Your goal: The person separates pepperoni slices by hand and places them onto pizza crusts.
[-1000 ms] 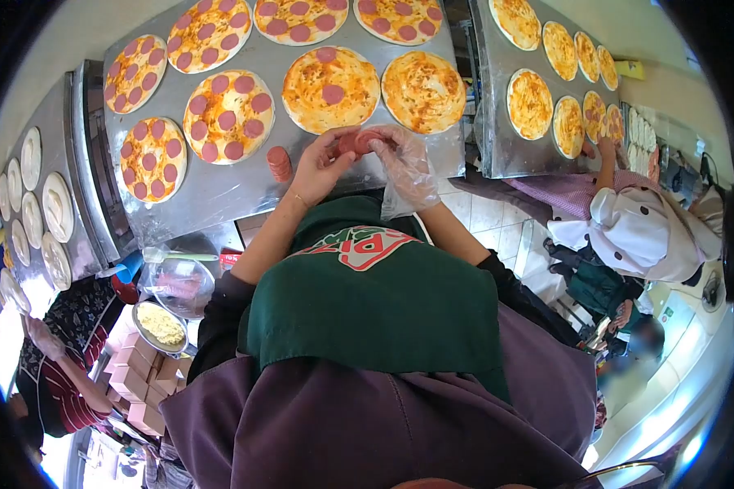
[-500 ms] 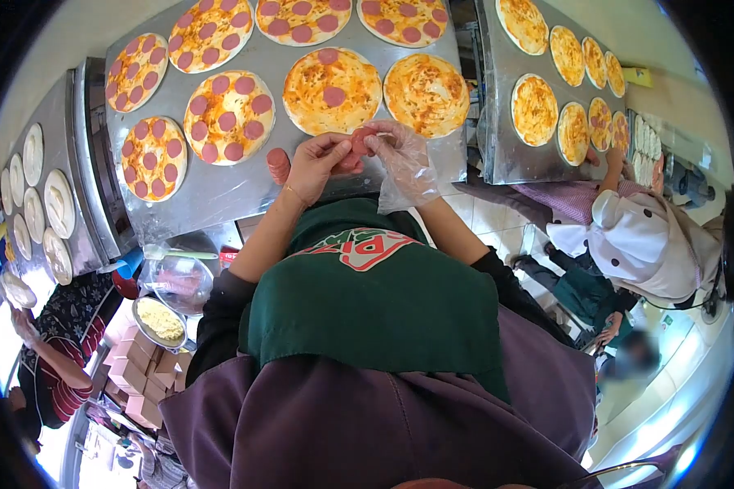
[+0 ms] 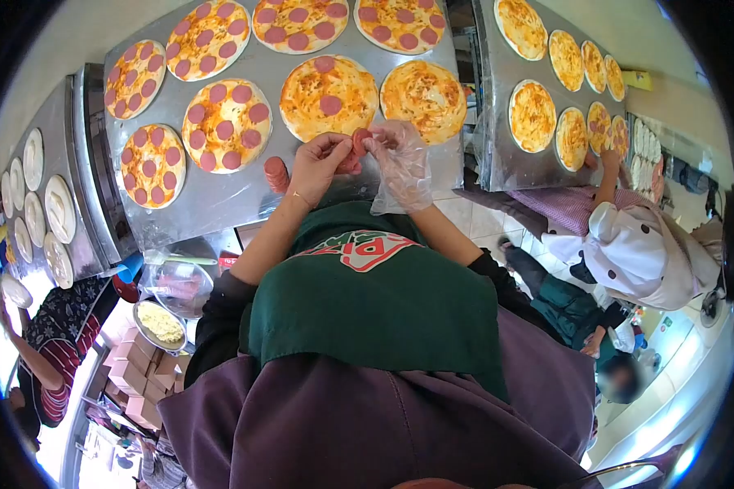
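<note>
My bare left hand point(image 3: 318, 167) and my right hand point(image 3: 395, 163), in a loose clear plastic glove, meet at the near edge of the metal table. Between their fingertips they pinch a few pink sausage slices point(image 3: 358, 144). Just left of my left hand, a stack of sausage slices point(image 3: 276, 174) leans on the table. Right beyond my hands lies a pizza point(image 3: 324, 96) with two slices on its browned cheese. Beside it is a cheese pizza point(image 3: 423, 96) with no slices. To the left, a pizza point(image 3: 227, 126) carries several slices.
More topped pizzas fill the metal table point(image 3: 261, 208). A second table point(image 3: 497, 155) at right holds cheese pizzas, with a co-worker's hand point(image 3: 607, 163) at one. Dough rounds lie on the left table point(image 3: 73, 147). A bowl of grated cheese point(image 3: 160, 323) stands below left, near another person's arm point(image 3: 41, 359).
My hands stay together, with small finger movements at the slices. The view has shifted slightly. At far left the other person's hand has moved up towards the dough.
</note>
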Motion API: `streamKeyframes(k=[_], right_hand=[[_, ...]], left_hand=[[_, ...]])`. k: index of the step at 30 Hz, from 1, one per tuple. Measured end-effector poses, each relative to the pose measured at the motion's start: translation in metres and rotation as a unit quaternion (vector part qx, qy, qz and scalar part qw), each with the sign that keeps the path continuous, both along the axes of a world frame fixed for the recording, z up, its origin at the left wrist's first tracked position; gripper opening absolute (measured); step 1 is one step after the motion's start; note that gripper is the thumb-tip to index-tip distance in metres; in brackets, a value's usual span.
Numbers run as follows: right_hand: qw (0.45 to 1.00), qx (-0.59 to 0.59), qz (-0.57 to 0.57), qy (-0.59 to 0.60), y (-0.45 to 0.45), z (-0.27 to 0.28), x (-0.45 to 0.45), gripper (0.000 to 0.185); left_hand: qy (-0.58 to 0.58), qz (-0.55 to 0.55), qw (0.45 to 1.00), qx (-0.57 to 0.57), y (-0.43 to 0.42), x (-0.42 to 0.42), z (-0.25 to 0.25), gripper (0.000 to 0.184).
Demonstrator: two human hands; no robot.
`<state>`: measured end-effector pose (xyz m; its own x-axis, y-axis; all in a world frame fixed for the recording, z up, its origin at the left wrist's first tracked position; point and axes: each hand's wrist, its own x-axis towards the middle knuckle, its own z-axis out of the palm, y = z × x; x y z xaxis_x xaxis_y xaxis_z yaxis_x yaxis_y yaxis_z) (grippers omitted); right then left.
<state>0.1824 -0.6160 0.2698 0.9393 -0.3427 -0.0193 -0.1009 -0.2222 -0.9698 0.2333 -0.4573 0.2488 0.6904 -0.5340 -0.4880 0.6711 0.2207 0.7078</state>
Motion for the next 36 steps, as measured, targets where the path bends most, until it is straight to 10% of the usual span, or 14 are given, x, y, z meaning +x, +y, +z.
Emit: streamKeyframes(k=[15,36], right_hand=[[0.973,0.208,-0.003,0.104,-0.012,-0.025,0.021,0.021],[0.889,-0.371,0.231,0.137,0.013,-0.071,0.059,0.018]], left_hand=[[-0.001,0.068,0.996,0.062,0.003,0.000,-0.012,0.020],[0.037,0.178,0.971,0.155,0.052,-0.014,-0.045,0.013]])
